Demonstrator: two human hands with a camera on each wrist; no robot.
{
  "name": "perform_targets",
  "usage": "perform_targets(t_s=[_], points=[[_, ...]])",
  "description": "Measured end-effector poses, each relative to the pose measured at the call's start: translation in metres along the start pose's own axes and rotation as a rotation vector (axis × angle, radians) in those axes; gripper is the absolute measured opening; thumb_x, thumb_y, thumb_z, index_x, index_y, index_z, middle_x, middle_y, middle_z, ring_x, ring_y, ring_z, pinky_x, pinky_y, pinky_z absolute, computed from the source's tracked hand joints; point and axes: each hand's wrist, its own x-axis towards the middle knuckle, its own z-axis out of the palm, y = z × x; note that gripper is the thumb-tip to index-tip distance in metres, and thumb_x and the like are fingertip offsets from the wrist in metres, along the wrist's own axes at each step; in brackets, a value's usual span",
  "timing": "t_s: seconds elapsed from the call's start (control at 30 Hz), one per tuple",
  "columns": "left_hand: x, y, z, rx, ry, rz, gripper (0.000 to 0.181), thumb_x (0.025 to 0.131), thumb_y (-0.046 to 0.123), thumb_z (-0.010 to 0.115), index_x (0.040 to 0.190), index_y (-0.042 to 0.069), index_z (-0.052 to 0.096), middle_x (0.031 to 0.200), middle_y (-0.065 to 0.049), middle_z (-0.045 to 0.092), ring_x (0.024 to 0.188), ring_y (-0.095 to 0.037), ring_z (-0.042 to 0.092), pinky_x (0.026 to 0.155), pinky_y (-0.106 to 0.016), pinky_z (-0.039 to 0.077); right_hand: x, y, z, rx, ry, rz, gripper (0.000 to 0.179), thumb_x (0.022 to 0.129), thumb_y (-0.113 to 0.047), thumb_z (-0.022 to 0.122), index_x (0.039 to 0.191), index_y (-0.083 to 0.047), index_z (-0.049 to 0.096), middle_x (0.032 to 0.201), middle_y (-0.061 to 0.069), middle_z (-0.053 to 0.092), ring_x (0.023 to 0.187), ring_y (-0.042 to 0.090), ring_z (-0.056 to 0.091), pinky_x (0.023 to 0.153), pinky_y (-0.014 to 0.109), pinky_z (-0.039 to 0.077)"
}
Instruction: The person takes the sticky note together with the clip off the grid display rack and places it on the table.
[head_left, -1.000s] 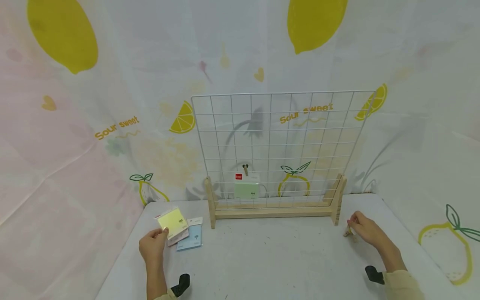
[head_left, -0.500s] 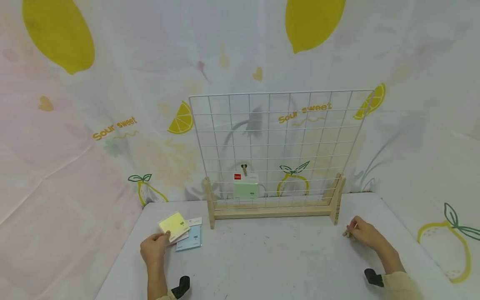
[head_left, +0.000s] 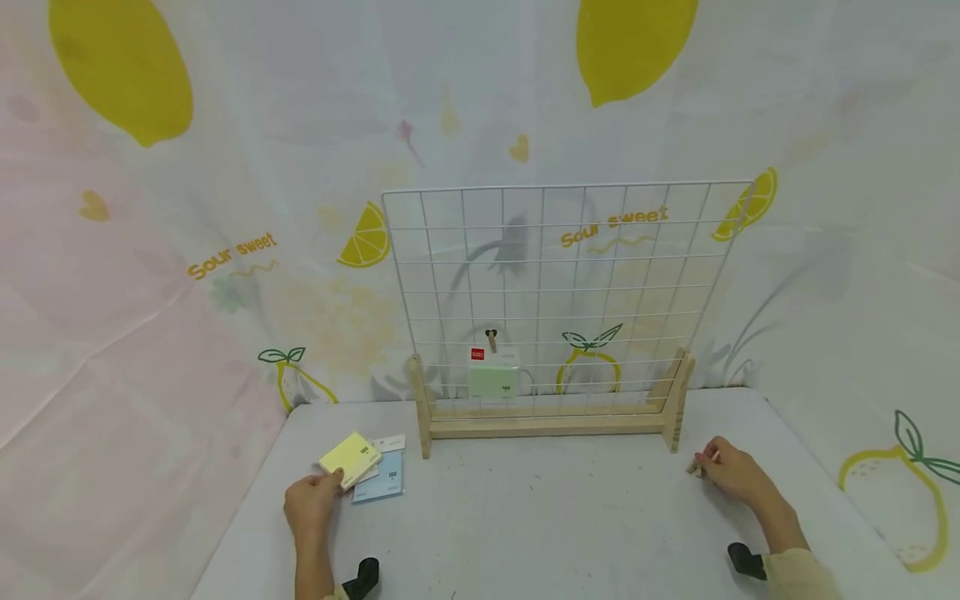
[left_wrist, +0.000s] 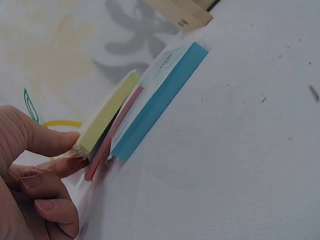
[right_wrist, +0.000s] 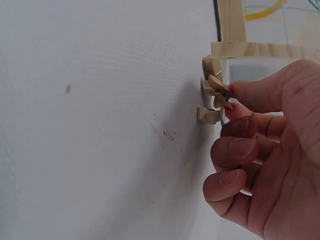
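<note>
My left hand (head_left: 309,504) pinches the near edge of a packaged yellow sticky-note pad (head_left: 350,461) between thumb and forefinger. Beneath it, a pink pad (left_wrist: 114,135) shows as a thin edge in the left wrist view, over part of a blue sticky-note pad (head_left: 381,482) that lies on the table. At the right, thumb and forefinger of my right hand (head_left: 737,477) pinch a small wooden clothespin (right_wrist: 215,85). More small clothespins (right_wrist: 207,115) lie right by these fingertips, partly hidden.
A white wire grid (head_left: 558,287) in a wooden stand (head_left: 547,427) stands at the back of the table. On its lower left hangs a green sticky-note pad (head_left: 493,381), held by a clothespin (head_left: 492,341). A printed lemon cloth (head_left: 300,167) covers the wall behind.
My left hand has shifted slightly right and down, bringing the yellow pad lower over the other pads. My right hand has moved slightly down and stays at the clothespins.
</note>
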Motion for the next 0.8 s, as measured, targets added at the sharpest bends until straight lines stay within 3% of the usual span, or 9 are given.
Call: perform_targets(t_s=[0.2, 0.43, 0.53, 0.8], points=[[-0.002, 0.001, 0.000, 0.121, -0.031, 0.012, 0.042, 0.087, 0.020, 0.066, 0.101, -0.020, 0.063, 0.094, -0.032, 0.065, 0.087, -0.045, 0.060, 0.071, -0.048, 0.046, 0.000, 0.005, 0.003, -0.019, 0.012, 0.017, 0.021, 0.099, -0.019, 0.054, 0.093, 0.001, 0.050, 0.072, 0.003, 0.054, 0.063, 0.018, 0.048, 0.056, 0.034, 0.039], [-0.004, -0.001, -0.005, 0.197, 0.000, 0.027, 0.038, 0.085, 0.021, 0.071, 0.090, -0.016, 0.064, 0.084, -0.028, 0.065, 0.077, -0.040, 0.059, 0.063, -0.042, 0.043, 0.000, 0.005, 0.001, -0.022, 0.035, 0.007, 0.021, 0.098, -0.019, 0.056, 0.096, 0.001, 0.051, 0.074, 0.004, 0.056, 0.062, 0.018, 0.049, 0.056, 0.035, 0.040], [-0.005, 0.001, -0.007, 0.191, 0.012, 0.037, 0.038, 0.084, 0.022, 0.073, 0.089, -0.015, 0.065, 0.085, -0.027, 0.065, 0.078, -0.039, 0.058, 0.064, -0.041, 0.041, -0.001, 0.003, 0.000, -0.038, 0.061, 0.000, 0.023, 0.097, -0.020, 0.058, 0.098, 0.002, 0.051, 0.073, 0.004, 0.055, 0.062, 0.018, 0.048, 0.055, 0.034, 0.039], [-0.008, 0.016, -0.002, 0.067, -0.015, 0.180, 0.042, 0.091, 0.022, 0.070, 0.109, -0.015, 0.062, 0.110, -0.036, 0.057, 0.100, -0.047, 0.053, 0.080, -0.055, 0.043, -0.003, -0.013, -0.003, -0.049, 0.199, -0.054, 0.024, 0.094, -0.019, 0.064, 0.101, 0.002, 0.055, 0.070, 0.003, 0.046, 0.058, 0.018, 0.042, 0.050, 0.033, 0.033]])
